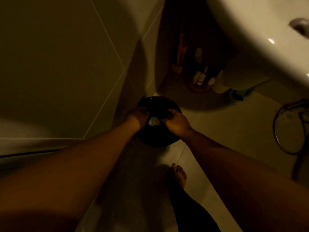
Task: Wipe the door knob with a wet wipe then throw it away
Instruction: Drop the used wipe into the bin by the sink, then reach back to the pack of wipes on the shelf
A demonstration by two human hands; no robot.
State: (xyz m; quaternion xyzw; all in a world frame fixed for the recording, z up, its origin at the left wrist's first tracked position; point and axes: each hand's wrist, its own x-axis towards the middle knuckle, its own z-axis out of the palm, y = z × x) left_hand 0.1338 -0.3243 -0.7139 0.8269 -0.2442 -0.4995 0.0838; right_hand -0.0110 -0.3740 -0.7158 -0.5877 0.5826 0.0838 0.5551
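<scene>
So both hands are down at the bin right now. The left hand (138,115) and right hand (175,122) sit close together over the mouth of a round black trash bin (160,141), and the pale wet wipe (153,121) is showing in the little gap between them. It's really dim in here, so honestly I can't tell which hand is pinching the wipe, or whether both fingers sets are on it; both hands look curled, not flat open.

The bit that matters: the wipe is directly above the bin opening, not off to a side. So the drop is basically straight down, no reach needed. Neither hand is nearer than the other, they're about level on either side of it. The wipe is crumpled into a small lump, so no real long axis to speak of.

Materials: the wipe looks soft and damp, probably clingy to fingers. The bin looks like smooth dark plastic with a glossy rim, tucked into the corner where the tiled wall (66,64) meets the tiled floor (217,128). A white basin (250,39) hangs above to the right.
</scene>
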